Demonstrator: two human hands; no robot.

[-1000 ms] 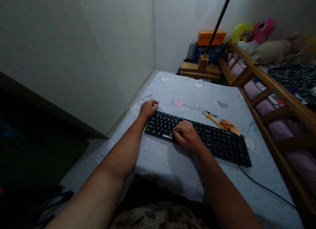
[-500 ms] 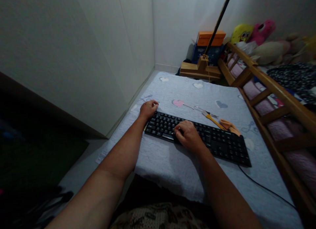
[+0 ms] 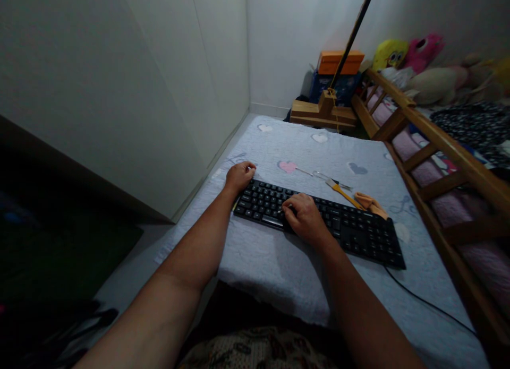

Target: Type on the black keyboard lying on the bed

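Observation:
A black keyboard (image 3: 354,236) lies at a slant on the cloth-covered table. At its far left corner, my left hand (image 3: 240,175) is closed on the keyboard's edge, with the fingers curled. My right hand (image 3: 303,215) is over the middle keys, thumb and fingers pinched together; what they hold is hidden. Behind the keyboard lie a thin white-tipped stick (image 3: 304,171), a wire-looped tool (image 3: 324,176) and a yellow-handled brush (image 3: 343,194). A folded orange cloth (image 3: 370,204) touches the keyboard's back edge.
The keyboard's cable (image 3: 430,301) runs off to the right over the tablecloth (image 3: 255,257). A wooden bed rail (image 3: 442,130) borders the table's right side. A pale panel (image 3: 167,93) stands close on the left. Boxes (image 3: 340,62) and a wooden stand (image 3: 314,111) are beyond the far edge.
My right hand has shifted very slightly to the right over the keys. A small pale tip by its fingers no longer shows. My left hand and the keyboard stay where they were.

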